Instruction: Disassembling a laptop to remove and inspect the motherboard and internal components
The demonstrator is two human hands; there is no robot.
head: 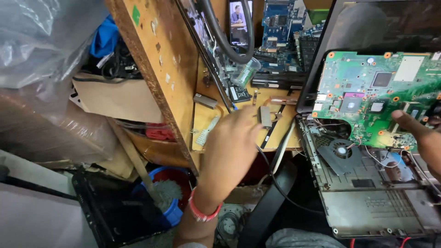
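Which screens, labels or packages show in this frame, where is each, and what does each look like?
Phone screen: top centre, upright, lit, showing a seated person.
Laptop screen: top right, dark, propped behind the green circuit board.
Green sticker: small patch on the wooden shelf edge, top left.
Clear plastic wrap: crumpled, far left.
Left hand reaches toward the shelf; right hand touches the board.

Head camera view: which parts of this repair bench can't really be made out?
- Left hand: blurred; its fingertips reach the small metal part, but a grip cannot be confirmed.
- Right hand: cut off by the right edge; only some fingers show on the green circuit board.
- Phone screen: too small and partly behind a black cable.
- Opened laptop base: its right side is cut off by the frame edge.
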